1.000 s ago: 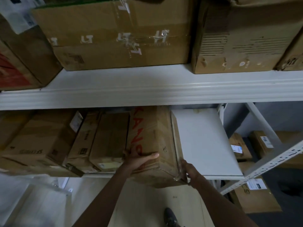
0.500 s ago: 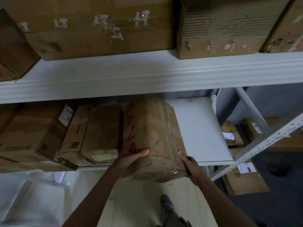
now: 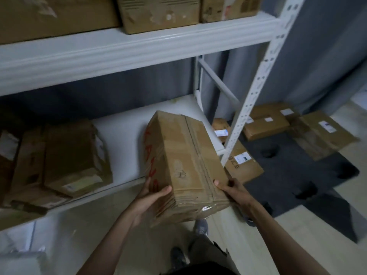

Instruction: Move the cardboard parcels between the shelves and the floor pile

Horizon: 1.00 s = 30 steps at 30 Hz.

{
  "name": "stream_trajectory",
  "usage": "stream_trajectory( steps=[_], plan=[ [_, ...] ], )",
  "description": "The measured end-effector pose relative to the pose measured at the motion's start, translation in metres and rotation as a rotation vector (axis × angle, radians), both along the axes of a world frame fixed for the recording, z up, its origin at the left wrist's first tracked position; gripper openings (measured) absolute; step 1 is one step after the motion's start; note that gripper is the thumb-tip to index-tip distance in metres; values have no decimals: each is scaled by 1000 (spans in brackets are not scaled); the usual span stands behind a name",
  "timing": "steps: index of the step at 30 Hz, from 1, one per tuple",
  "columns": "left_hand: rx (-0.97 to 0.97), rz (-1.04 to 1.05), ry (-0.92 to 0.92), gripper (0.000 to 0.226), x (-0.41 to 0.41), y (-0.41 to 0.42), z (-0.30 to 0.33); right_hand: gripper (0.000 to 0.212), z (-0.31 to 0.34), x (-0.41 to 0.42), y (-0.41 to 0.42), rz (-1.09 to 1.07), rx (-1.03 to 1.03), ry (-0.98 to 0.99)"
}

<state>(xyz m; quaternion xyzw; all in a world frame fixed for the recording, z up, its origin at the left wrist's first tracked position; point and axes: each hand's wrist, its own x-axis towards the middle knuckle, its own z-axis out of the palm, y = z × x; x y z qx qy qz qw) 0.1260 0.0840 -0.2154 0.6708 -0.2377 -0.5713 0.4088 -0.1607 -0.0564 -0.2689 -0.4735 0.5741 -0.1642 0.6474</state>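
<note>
Head view, looking down past the chest: a tall cardboard box [image 3: 184, 161] with red lettering down its left face is up in both hands, tilted, its far end over the front edge of the lower shelf [image 3: 123, 128] and its near end out over the floor. Left hand [image 3: 151, 197] cups the near left corner, thumb laid across the top, fingers wrapped against the lettered side. Right hand [image 3: 230, 188] clamps the near right edge, thumb on top; the fingers go under and out of sight, but it clearly has a hold. So both hands are closed around the one box, and nothing else carries it, as far as can be seen.

On the lower shelf, to the left, a cluster of boxes [image 3: 65, 153] sits well apart from the carried one, with bare white board between. The upper shelf [image 3: 139, 44] carries a row of boxes [image 3: 158, 12] too. Off to the right, past the white upright [image 3: 256, 84], the floor pile [image 3: 278, 124] of labelled parcels lies on and beside a dark mat [image 3: 297, 175].

Judging by this, the box looks headed off the shelf for that pile: one parcel in transit, several on the shelves yet to go, if the shelves are being emptied.
</note>
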Motion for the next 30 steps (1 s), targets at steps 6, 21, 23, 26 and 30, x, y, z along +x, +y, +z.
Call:
stream_trajectory(
  steps=[6,21,23,26,30],
  plan=[
    [5,-96,19,120,-59,13,-5,86,4,-74,30,-12,27,40],
    [251,-184,80,116,-255,47,-32,89,-19,-288,80,-49,95,103],
    [276,-169,96,112,-288,47,-36,84,-16,-319,88,-74,90,105],
    [282,-187,104,102,-335,40,-35,79,-12,-368,94,-128,76,133],
    [219,-302,94,99,-387,16,-32,80,-5,-426,89,-208,50,160]
  ],
)
